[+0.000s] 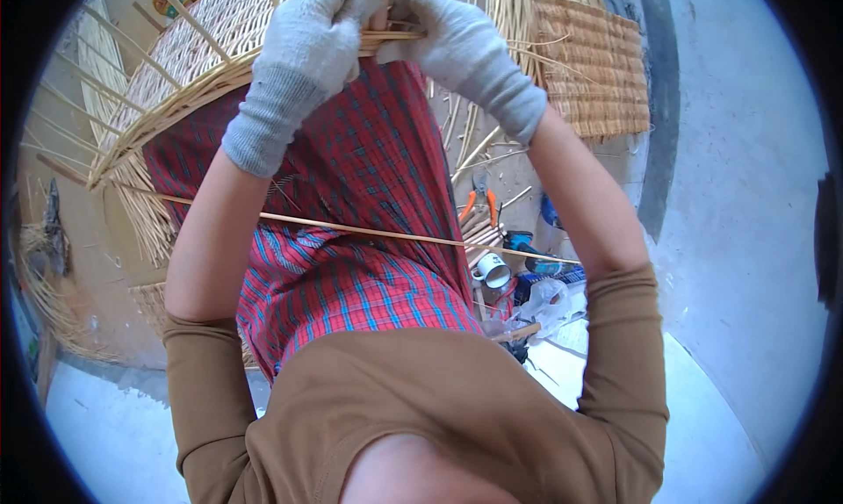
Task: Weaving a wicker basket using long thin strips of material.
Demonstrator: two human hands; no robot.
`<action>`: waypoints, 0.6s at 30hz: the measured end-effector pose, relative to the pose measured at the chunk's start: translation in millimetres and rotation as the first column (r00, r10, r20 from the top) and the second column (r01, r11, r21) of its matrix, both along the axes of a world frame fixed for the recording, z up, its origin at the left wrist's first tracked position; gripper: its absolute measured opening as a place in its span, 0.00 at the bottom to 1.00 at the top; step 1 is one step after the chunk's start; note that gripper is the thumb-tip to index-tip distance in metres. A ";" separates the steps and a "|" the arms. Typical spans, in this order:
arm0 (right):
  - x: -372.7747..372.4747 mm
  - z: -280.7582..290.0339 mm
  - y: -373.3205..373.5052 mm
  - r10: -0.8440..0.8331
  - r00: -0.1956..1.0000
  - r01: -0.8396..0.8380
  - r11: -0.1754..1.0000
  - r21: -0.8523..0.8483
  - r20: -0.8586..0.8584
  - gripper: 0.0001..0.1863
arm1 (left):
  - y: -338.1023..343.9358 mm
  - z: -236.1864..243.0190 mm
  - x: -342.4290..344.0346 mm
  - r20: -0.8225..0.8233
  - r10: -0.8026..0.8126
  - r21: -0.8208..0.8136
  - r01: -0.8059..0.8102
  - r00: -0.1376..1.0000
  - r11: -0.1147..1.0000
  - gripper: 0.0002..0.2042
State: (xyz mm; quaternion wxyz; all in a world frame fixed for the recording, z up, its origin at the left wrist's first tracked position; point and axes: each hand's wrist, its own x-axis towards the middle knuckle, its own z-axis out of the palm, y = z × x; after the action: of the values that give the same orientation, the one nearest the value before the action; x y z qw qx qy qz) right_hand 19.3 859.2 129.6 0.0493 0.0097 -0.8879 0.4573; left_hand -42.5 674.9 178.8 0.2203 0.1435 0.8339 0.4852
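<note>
A pale wicker basket (202,52) rests across the lap at the upper left, its upright stakes pointing away. My left hand (303,43), in a white knit glove, is closed at its rim beside a thick wooden stake (379,10). Facing it, my right hand (457,43), gloved alike, has fingers bent around the wicker strands (386,36) that run between the two hands. The fingertips of both are partly hidden at the top edge. A long thin cane (369,232) crosses over the red plaid cloth (351,162) on my lap.
At the right lie orange-handled pliers (479,201), cut sticks (479,232), a white mug (492,270) and a clear plastic bag (543,304). A woven mat (593,69) and loose canes (514,21) lie beyond. A bundle of fibres (44,276) sits far left.
</note>
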 end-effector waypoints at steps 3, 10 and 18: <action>11.2 1.2 -6.7 -0.006 1.000 0.006 0.994 0.108 0.004 0.27 | -6.3 0.2 1.7 -0.057 -0.103 0.088 0.107 0.993 0.990 0.13; 38.6 28.1 -4.0 0.093 0.895 0.143 0.866 0.480 -0.436 0.18 | -20.4 14.1 -7.4 0.002 -0.194 0.039 0.194 0.981 0.980 0.12; 15.1 44.0 30.7 0.175 0.969 -0.207 0.961 0.184 0.176 0.16 | -27.9 19.6 -10.5 -0.006 -0.332 0.029 0.332 0.943 0.943 0.19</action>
State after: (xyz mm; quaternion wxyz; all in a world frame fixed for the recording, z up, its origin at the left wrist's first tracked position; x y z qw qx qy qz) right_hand 34.4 889.9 173.6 -0.0669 0.0645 -0.9255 0.3670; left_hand -53.0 647.1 198.4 0.2965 0.2854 0.7905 0.4536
